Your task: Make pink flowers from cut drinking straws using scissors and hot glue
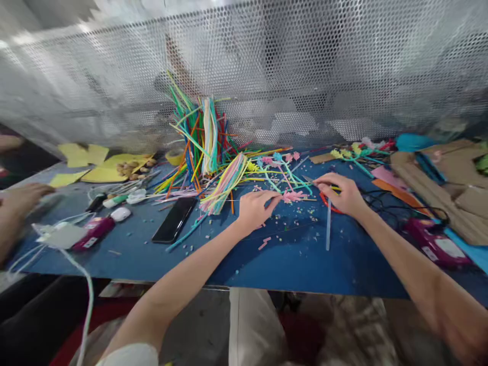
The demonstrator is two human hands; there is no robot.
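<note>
My left hand is closed, thumb and fingertips pinching a pink pipe-cleaner piece trimmed into fluffy tufts. To its right, my right hand is wrapped around scissors with red-orange handles. Their metal tip points left, toward the pink piece but apart from it. Below the right hand lies a translucent glue stick. Small pink offcuts and pale crumbs are scattered under the hands. Just behind the left hand rests a bundle of pastel pipe cleaners.
Colourful pipe cleaners stand against the perforated metal screen. A black phone lies left of my forearm. Finished-looking flowers, a magenta device with cables, and cardboard occupy the right. Another person's hand is at far left.
</note>
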